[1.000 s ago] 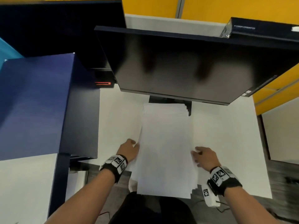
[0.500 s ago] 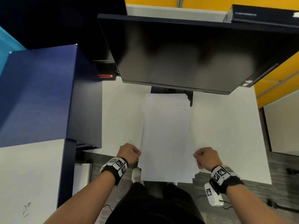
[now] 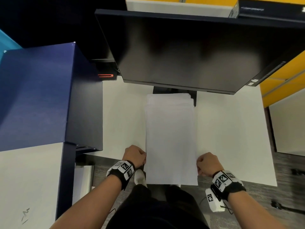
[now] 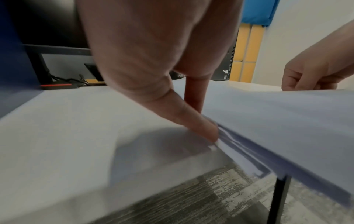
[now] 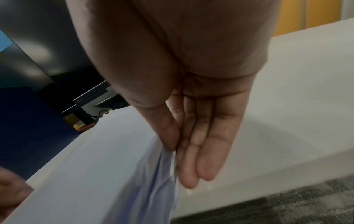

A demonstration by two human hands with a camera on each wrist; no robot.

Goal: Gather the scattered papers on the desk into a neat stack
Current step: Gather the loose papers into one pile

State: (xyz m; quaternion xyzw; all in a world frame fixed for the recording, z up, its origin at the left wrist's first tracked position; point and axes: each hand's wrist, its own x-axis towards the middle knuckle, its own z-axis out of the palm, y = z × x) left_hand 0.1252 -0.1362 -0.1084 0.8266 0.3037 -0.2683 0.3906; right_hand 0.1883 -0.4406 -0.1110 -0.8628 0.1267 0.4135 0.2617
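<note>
A stack of white papers [image 3: 170, 138] lies lengthwise on the white desk [image 3: 231, 138], its near end jutting past the front edge. The far end is still slightly fanned in front of the monitor stand [image 3: 194, 98]. My left hand [image 3: 145, 158] grips the stack's left side near the front edge; the left wrist view shows its thumb [image 4: 208, 128] against the sheet edges [image 4: 277, 121]. My right hand [image 3: 198, 162] holds the right side, and in the right wrist view the sheets [image 5: 95, 174] are pinched between thumb [image 5: 168, 136] and straight fingers.
A large dark monitor [image 3: 189, 50] hangs over the back of the desk. A tall blue cabinet [image 3: 41, 96] stands close on the left. Bare desk surface lies on both sides of the stack. Grey carpet [image 3: 288, 187] shows beyond the front edge.
The loosely spread sheets have been drawn together into a narrower, squarer stack. Both hands slid back toward me along its sides and curled onto its edges.
</note>
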